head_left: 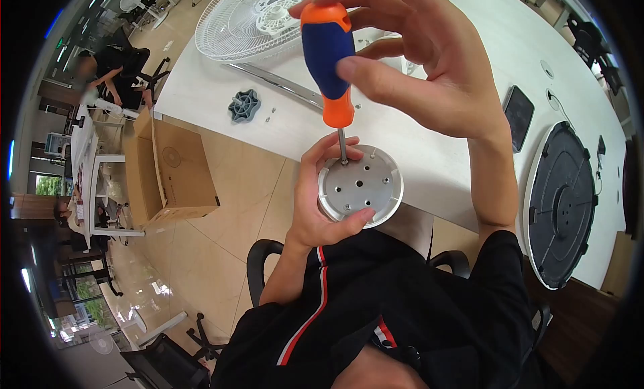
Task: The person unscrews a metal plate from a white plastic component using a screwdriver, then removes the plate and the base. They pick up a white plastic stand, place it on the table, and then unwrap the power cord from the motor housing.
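Observation:
My left hand (314, 208) is wrapped around a round white part with a grey metal plate (371, 196) in it, held close to my body at the table's front edge. Several holes dot the plate, a few with screws in them. My right hand (429, 74) grips a screwdriver (327, 57) with a blue and orange handle, thumb on its side and a finger over its top. The shaft points down, its tip at a screw (345, 162) near the plate's upper left rim. A grey star-shaped knob (244, 106) lies on the table beyond my left hand.
A white fan grille (231, 27) and a metal pole (275, 84) lie on the white table (194, 87). On the right are a phone (518, 117) and a round black-and-white base (563, 204). An open cardboard box (181, 168) stands left; a person (111, 67) sits beyond.

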